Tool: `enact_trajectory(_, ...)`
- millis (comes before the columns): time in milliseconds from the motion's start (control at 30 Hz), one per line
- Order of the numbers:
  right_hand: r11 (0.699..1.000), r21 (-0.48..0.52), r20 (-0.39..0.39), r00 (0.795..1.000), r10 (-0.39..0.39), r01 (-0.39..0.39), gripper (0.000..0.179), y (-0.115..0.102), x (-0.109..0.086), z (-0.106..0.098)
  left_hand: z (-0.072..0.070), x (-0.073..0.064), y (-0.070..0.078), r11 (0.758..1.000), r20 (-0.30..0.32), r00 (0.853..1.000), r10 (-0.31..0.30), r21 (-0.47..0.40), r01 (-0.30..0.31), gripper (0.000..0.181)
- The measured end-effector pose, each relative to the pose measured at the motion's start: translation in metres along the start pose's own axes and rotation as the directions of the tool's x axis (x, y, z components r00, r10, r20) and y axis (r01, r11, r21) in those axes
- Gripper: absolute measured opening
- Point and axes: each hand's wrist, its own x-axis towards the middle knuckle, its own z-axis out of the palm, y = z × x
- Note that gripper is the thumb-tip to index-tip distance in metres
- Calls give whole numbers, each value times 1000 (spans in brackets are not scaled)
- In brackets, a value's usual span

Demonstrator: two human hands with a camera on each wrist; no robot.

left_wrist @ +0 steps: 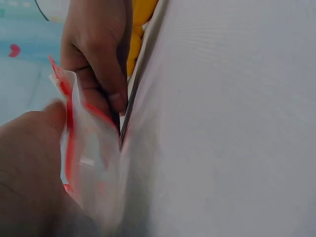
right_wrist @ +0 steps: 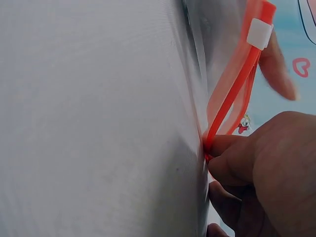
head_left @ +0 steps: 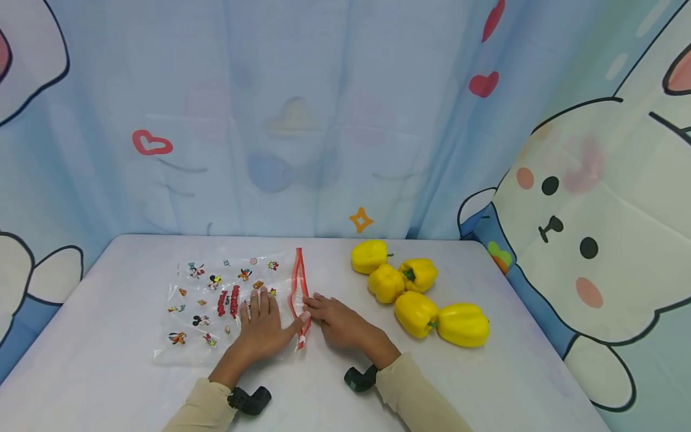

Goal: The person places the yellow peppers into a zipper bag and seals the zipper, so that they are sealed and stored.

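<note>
A clear zip bag printed with small cartoon figures lies flat on the table, its red-edged mouth facing right. My left hand rests on the bag with fingers straight, the thumb reaching to the red edge. At the mouth, my right hand pinches the lower red strip between thumb and finger. The two red strips stand apart there, so the mouth gapes. A white slider sits at one end of the strip. Nearest to the right hand is a yellow bell pepper.
Several yellow bell peppers lie grouped to the right of the bag on the white table. Behind the table hangs a blue curtain with cartoon prints. Each wrist wears a small black camera.
</note>
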Motion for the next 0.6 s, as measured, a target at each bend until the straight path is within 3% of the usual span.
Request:
enact_trajectory(333,1000,-7,5,1000,-27,27,46,3,0,1,-6,-1,0,998,8,1000,-11,-57,11,81)
enact_trajectory(600,1000,2,2,1000,-22,22,46,3,0,1,-6,1,-7,984,-32,992,126,-123,-129,70)
